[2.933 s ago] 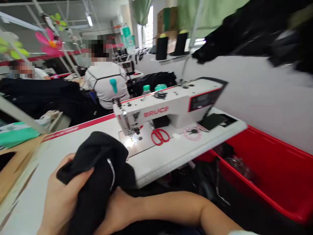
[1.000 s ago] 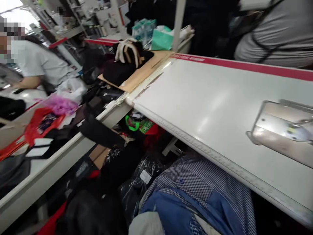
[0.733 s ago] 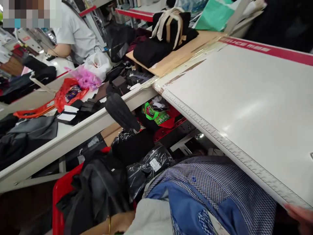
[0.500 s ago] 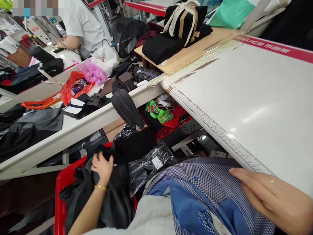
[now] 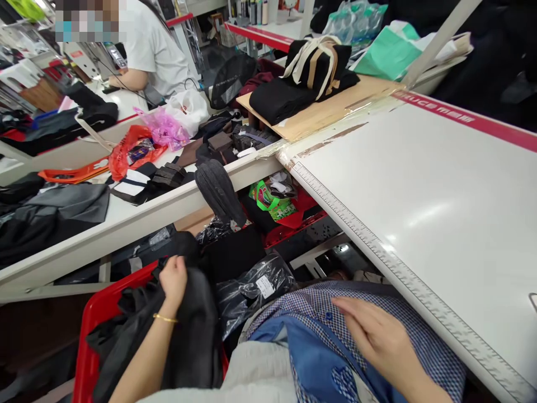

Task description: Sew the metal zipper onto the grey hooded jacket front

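Note:
My left hand (image 5: pixel 173 280), with a gold bangle at its wrist, is closed on a piece of dark grey cloth (image 5: pixel 195 319). The cloth hangs from my fingers over a red bin (image 5: pixel 86 324) full of similar dark fabric. My right hand (image 5: pixel 373 330) is held over the blue checked apron (image 5: pixel 323 302) on my lap, its fingers stretched out and holding nothing. Beside the bin lies a clear plastic bag (image 5: pixel 251 285) with a white label and dark contents.
To the right is a white table (image 5: pixel 440 196) with a ruler strip (image 5: pixel 361 224) along its edge. Folded black cloth (image 5: pixel 281 101) lies on a wooden board (image 5: pixel 369 89). A dark grey strip (image 5: pixel 220 190) hangs over a crossbeam. A person in white (image 5: pixel 157 50) sits at the back left.
My left hand has closed on the dark grey cloth and lifted some of it. My right hand has moved left, from the table's edge to over my lap.

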`<state>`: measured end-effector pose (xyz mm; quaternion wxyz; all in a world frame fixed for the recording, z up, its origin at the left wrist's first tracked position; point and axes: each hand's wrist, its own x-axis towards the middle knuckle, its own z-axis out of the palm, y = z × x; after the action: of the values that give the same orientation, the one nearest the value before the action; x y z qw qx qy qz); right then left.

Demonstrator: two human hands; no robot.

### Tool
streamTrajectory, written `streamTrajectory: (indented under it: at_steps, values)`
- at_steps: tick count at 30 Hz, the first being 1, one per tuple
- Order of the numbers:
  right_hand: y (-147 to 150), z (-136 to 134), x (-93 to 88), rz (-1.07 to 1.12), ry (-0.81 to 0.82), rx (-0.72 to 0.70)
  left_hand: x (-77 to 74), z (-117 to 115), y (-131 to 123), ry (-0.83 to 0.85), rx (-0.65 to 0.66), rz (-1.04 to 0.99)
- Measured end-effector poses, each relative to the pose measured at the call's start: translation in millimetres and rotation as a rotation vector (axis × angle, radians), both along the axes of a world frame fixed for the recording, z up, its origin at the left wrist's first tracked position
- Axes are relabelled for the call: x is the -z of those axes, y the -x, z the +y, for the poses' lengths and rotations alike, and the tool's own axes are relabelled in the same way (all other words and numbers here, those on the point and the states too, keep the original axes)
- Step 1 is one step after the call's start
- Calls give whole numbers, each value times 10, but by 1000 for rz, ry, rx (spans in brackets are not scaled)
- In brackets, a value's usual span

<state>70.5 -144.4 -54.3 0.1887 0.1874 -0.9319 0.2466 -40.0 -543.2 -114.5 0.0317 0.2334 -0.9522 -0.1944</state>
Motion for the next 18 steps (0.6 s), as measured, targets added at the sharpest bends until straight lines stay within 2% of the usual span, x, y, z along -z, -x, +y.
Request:
streamTrajectory:
  at_steps: [2, 5, 8, 10, 13, 15, 17, 18]
  values:
    - [92, -291, -41, -65, 75, -54, -77, 423, -173, -113, 209, 67]
    - [251, -734, -129, -274, 82, -186, -251, 1081, -459, -298, 567, 140]
    - [417, -987, -188, -426, 93, -255, -401, 1486, -633, -425, 793, 207]
    - [532, -1022, -200, -428, 144, -214, -418, 1524, -703, -471, 855, 265]
    - [711, -973, -227, -312, 271, -109, -256, 1293, -858, -472, 896, 269]
    - [826, -940, -293, -225, 355, -57, -63, 1061, -1002, -436, 814, 80]
    - [918, -920, -425, -140, 429, -23, 108, 857, -1118, -472, 593, -135]
    - [951, -908, -520, -98, 464, -10, 155, 777, -1142, -491, 547, -203]
